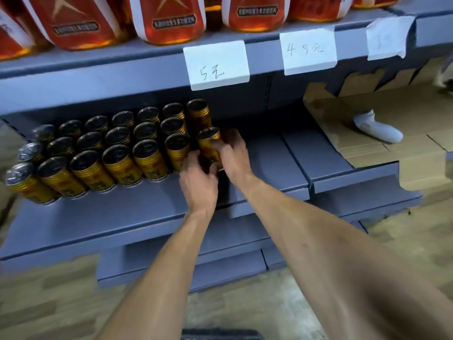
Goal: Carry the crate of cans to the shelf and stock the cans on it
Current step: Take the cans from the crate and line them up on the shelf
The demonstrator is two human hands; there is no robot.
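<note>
Both hands, left hand (199, 182), right hand (234, 153), gripping one can (208, 146) (row's right end), bare shelf (272, 158) rightward

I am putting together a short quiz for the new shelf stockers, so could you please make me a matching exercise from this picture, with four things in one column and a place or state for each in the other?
Things:
1. gold can
2. red-labelled bottles
3. paper tag marked 5
4. white sock

Places or states:
A. stuck to the front edge of the upper shelf
B. lying on flattened cardboard to the right
C. held between the left hand and the right hand
D. standing on the upper shelf

Pairs: 1-C, 2-D, 3-A, 4-B
</note>
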